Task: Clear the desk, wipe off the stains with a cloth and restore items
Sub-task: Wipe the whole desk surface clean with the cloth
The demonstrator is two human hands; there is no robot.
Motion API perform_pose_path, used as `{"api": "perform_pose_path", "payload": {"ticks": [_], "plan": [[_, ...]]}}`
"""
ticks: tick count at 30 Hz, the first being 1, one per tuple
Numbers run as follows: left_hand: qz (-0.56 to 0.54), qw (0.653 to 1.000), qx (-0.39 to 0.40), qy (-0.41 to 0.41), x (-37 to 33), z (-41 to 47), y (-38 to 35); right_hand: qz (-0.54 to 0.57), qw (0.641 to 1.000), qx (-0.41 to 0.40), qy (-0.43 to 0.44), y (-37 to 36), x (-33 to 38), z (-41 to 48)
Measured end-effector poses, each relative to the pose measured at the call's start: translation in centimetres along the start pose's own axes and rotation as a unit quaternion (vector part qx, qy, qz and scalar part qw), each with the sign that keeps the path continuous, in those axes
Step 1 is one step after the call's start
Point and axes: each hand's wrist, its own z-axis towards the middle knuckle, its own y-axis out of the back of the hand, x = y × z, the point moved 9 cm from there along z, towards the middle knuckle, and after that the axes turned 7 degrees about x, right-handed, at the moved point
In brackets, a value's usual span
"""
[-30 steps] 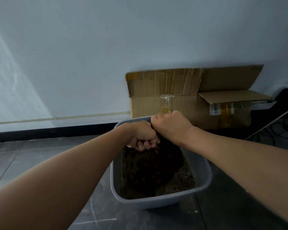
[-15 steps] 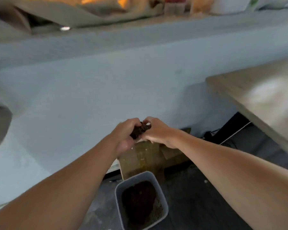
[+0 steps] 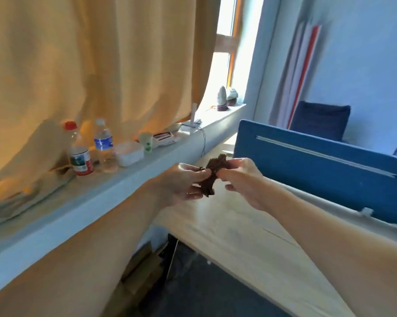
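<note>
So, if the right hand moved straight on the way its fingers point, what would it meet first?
The right hand pinches the brown cloth; beyond it, probably the left hand, holding the same cloth.

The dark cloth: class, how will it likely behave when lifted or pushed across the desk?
Probably floppy: the dark cloth hangs crumpled between the left hand and right hand. Likely light: fingertip pinches alone carry it. Its clumped folds suggest dampness, so it may drag rather than slide on the desk.
</note>
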Motion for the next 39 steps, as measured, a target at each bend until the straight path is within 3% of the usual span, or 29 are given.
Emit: {"api": "perform_pose_path", "payload": {"ticks": [4,7,10,12,14,17,19,20,21,23,24,26,28,30,32,36,39], "plan": [[0.025,0.997,0.06,-0.033,-3.3,3.3,-13.2,0.043,0.996,-0.072,-0.009,12.3,-2.1,-6.5],[-0.017,0.995,0.095,-0.039,-4.5,6.0,-22.6,0.088,0.986,-0.139,-0.001,20.7,-4.5,-10.1],[-0.047,0.99,0.128,-0.039,-4.6,8.7,-30.3,0.045,0.976,-0.215,-0.005,27.9,-6.9,-13.5],[-0.038,0.988,0.149,-0.027,-4.1,10.5,-34.8,-0.035,0.964,-0.263,-0.006,32.0,-8.1,-15.3],[-0.029,0.988,0.15,-0.025,-3.5,12.3,-37.4,-0.213,0.934,-0.288,-0.017,35.1,-8.7,-16.0],[0.023,0.99,0.13,-0.043,-2.9,15.7,-40.6,-0.459,0.84,-0.273,-0.099,39.4,-11.5,-16.5],[0.075,0.988,0.12,-0.068,-2.9,17.7,-42.4,-0.529,0.794,-0.264,-0.14,41.2,-13.3,-16.4],[0.091,0.986,0.118,-0.079,-3.0,18.7,-43.3,-0.497,0.808,-0.282,-0.144,42.1,-13.9,-16.3],[0.1,0.984,0.121,-0.082,-2.9,19.7,-44.2,-0.416,0.844,-0.307,-0.146,43.1,-14.7,-16.2],[0.068,0.983,0.153,-0.07,-2.5,21.4,-46.2,-0.198,0.909,-0.336,-0.147,44.6,-16.8,-15.8],[0.029,0.983,0.173,-0.056,-2.3,22.1,-47.3,-0.102,0.922,-0.344,-0.142,45.0,-17.7,-15.5],[-0.092,0.974,0.207,-0.012,-1.8,22.7,-48.9,0.021,0.923,-0.364,-0.126,45.5,-19.0,-15.4],[-0.22,0.942,0.246,0.063,-0.1,23.2,-50.9,0.151,0.904,-0.385,-0.107,45.7,-20.5,-15.1],[-0.223,0.922,0.296,0.111,2.5,23.4,-53.1,0.252,0.88,-0.386,-0.113,45.4,-22.6,-14.4],[-0.157,0.935,0.293,0.128,5.3,23.9,-54.2,0.268,0.869,-0.39,-0.144,45.5,-24.8,-14.3],[-0.171,0.957,0.21,0.101,7.3,26.5,-54.3,0.203,0.91,-0.309,-0.189,45.8,-27.7,-14.2],[-0.14,0.973,0.171,0.073,8.0,28.1,-54.8,0.114,0.919,-0.309,-0.216,47.7,-29.7,-14.8]]}}
